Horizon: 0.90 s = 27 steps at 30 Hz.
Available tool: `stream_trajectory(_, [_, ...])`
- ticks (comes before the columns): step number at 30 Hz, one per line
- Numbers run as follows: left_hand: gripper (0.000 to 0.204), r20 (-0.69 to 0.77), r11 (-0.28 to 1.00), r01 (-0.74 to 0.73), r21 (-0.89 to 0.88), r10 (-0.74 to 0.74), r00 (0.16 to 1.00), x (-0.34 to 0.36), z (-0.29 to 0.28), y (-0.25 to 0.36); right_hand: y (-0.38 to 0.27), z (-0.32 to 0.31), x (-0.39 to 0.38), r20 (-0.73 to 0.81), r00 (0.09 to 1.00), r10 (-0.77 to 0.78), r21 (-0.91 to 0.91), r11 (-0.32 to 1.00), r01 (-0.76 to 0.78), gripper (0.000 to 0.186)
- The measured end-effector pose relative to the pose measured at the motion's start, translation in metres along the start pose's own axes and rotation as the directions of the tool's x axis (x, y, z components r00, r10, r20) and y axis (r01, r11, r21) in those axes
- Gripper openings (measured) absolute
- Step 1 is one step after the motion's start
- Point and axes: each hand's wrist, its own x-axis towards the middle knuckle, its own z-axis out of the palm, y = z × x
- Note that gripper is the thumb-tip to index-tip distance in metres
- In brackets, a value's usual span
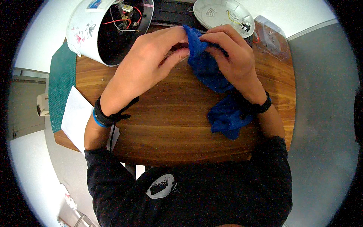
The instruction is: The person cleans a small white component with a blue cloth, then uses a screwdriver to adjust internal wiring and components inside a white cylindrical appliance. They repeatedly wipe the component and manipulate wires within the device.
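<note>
Over the far half of the wooden table, both my hands pinch a blue cloth (211, 72) near its upper edge. My left hand (155, 53) is closed on its left side, fingertips and thumb meeting at the folded edge. From the right, my right hand (236, 55) grips the same edge with bent fingers, and the fabric hangs down between and under the hands. A crumpled piece of blue fabric (230, 119) lies on the table below my right wrist. Whether it joins the held cloth is hidden by my forearm.
At the far left an open white floral appliance housing (85, 34) lies on its side, red wires inside. A round, vented white cover (219, 17) with wires is at the back. Around them are a clear plastic piece (270, 38), a green cutting mat (60, 90) and white paper (75, 117).
</note>
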Motion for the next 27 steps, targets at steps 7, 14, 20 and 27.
stream_trajectory(7, [0.016, 0.003, 0.997, -0.034, 0.066, 0.034, 0.999, 0.001, 0.001, 0.002, -0.002, 0.003, 0.0, -0.006, 1.0, -0.014, -0.002, 1.0, 0.014, 0.029])
stream_trajectory(14, [0.021, 0.009, 0.998, -0.014, 0.057, 0.013, 1.0, 0.001, 0.002, 0.002, 0.0, 0.005, -0.002, 0.006, 1.0, 0.018, 0.058, 0.998, -0.018, 0.028])
stream_trajectory(20, [0.016, -0.082, 0.997, -0.039, 0.065, 0.045, 0.996, 0.002, 0.001, -0.004, 0.0, 0.0, 0.002, -0.004, 0.998, 0.063, 0.111, 0.992, -0.062, 0.028])
stream_trajectory(27, [0.017, -0.13, 0.993, 0.054, 0.103, -0.041, 0.991, 0.001, -0.004, -0.008, 0.006, -0.007, 0.003, -0.171, 0.94, 0.296, 0.127, 0.952, -0.277, 0.028])
